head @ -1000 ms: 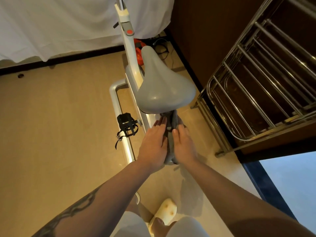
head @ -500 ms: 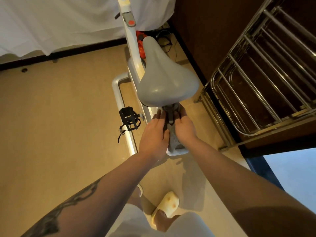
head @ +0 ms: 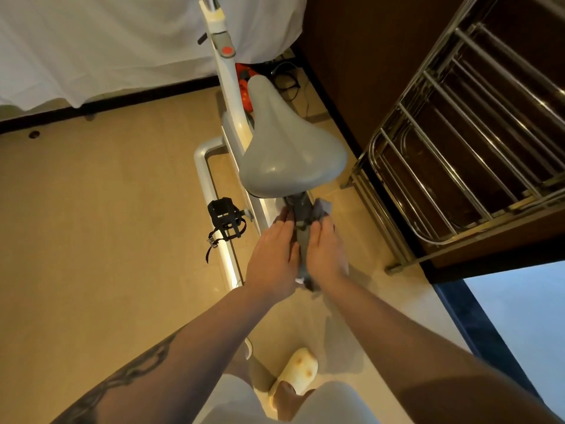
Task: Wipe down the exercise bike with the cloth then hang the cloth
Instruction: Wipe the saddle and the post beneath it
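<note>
- Tan floor [head: 91, 240] surrounds the exercise bike [head: 227, 96], whose grey saddle [head: 290, 157] serves as landmark.
- Just below the saddle, the grey cloth [head: 321, 209] wraps the seat post [head: 301, 218].
- Left hand [head: 272, 258] lies nearly flat, fingers straight, pressing the post's left side.
- Right hand [head: 325, 252] presses cloth against the right side, fingers extended.

Left hand [head: 272, 255]: extended forward, palm inward, fingers straight.
Right hand [head: 325, 255]: extended alongside, fingers straight, palm inward.
</note>
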{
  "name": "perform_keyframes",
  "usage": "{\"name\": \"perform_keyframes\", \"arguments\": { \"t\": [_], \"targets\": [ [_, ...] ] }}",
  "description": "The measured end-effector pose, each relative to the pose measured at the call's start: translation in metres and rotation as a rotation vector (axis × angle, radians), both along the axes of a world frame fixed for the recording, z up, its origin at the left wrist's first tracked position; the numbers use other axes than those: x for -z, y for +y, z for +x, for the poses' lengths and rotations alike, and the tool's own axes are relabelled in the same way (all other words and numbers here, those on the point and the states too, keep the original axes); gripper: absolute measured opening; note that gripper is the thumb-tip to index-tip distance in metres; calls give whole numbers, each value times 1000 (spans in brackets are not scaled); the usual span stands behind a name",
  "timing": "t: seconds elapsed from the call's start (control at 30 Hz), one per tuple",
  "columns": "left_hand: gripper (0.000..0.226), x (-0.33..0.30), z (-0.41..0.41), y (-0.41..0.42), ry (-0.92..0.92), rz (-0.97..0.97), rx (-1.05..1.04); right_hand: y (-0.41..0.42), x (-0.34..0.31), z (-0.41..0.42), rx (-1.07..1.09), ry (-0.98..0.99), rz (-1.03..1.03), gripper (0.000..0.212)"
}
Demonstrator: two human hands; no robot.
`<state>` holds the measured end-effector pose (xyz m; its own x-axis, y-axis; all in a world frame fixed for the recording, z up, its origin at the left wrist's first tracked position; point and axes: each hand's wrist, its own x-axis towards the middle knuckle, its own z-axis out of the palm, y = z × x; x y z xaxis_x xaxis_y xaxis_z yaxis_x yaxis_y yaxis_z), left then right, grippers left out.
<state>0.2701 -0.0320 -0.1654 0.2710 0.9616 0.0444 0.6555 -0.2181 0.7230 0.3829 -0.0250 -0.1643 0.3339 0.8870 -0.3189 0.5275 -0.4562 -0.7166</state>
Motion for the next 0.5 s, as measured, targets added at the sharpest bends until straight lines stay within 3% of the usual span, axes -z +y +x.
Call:
{"name": "perform_keyframes", "arguments": {
  "t": [0.1,0.23,0.37,0.5],
  "targets": [
    [43,1,3,-4,-37,-33,-18,22,-7,-2,-32,-102,-94,30],
    [36,1,2,-6,-63,-18,25,-22,1,-7,-186,-259,141,32],
    [48,-1,-2,-2,-16,-9,13,21,-4,5,-173,-181,-53,28],
    [41,-1,-3,-1,-20,-12,9,-20,5,4,-272,-178,124,32]
  ]
}}
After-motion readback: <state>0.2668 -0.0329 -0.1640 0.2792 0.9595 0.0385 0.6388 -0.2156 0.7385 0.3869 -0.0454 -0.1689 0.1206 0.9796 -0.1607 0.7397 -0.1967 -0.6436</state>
